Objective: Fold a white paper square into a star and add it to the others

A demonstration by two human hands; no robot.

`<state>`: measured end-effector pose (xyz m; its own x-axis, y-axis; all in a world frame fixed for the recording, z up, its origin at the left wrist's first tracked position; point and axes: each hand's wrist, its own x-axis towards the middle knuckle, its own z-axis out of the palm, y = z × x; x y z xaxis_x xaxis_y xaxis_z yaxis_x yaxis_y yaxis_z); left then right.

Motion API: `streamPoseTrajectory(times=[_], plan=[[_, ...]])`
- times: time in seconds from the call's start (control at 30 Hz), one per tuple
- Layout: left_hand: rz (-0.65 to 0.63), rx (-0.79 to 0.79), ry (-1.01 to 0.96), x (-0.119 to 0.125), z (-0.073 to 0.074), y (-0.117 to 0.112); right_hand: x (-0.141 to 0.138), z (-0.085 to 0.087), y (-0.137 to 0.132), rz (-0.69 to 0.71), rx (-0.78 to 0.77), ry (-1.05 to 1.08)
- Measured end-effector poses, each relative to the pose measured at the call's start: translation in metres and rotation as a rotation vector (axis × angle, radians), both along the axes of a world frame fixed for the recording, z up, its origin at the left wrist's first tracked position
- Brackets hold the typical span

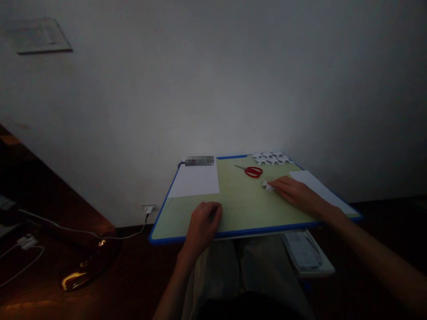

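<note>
My right hand (pixel 289 190) reaches over the right half of the tabletop. Its fingertips close on a small white folded paper piece (pixel 267 186) at the table surface. Closer to the front edge, my left hand (pixel 204 220) rests loosely curled on the table, with nothing visible in it. Red-handled scissors (pixel 252 172) lie just beyond the folded piece, blades pointing left. At the far right corner sit several similar folded white paper pieces (pixel 271 158) in rows.
A blue-edged, pale green table (pixel 240 213) stands against the wall. White sheets lie at its left (pixel 196 180) and right (pixel 320 189). A dark pixelated strip (pixel 199 161) covers the left sheet's top. Below right is a white tray (pixel 310 260); a cable (pixel 100 235) runs leftward from an outlet.
</note>
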<state>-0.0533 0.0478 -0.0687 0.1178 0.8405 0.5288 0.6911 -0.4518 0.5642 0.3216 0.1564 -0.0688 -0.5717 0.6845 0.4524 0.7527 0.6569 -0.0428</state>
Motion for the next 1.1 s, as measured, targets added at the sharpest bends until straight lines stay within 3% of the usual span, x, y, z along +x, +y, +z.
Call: streamPoseTrajectory(times=[0.1, 0.33, 0.47, 0.7, 0.93, 1.1], plan=[[0.001, -0.004, 0.005, 0.0, 0.0, 0.001, 0.006, -0.007, -0.02, -0.01, 0.026, 0.031], [0.006, -0.005, 0.014, 0.002, 0.0, 0.002, -0.007, -0.017, -0.05, -0.319, 0.05, 0.184], [0.003, -0.007, 0.029, 0.003, 0.002, 0.001, -0.023, -0.021, -0.049, -0.418, 0.002, 0.218], [0.006, 0.0, 0.032, 0.003, 0.002, 0.0, -0.025, -0.017, -0.029, -0.377, -0.079, 0.201], [0.0, 0.004, 0.023, 0.003, 0.001, 0.002, -0.005, -0.011, -0.037, -0.413, -0.074, 0.166], [0.009, 0.014, 0.029, 0.003, 0.0, 0.002, -0.006, -0.01, -0.042, -0.423, -0.091, 0.119]])
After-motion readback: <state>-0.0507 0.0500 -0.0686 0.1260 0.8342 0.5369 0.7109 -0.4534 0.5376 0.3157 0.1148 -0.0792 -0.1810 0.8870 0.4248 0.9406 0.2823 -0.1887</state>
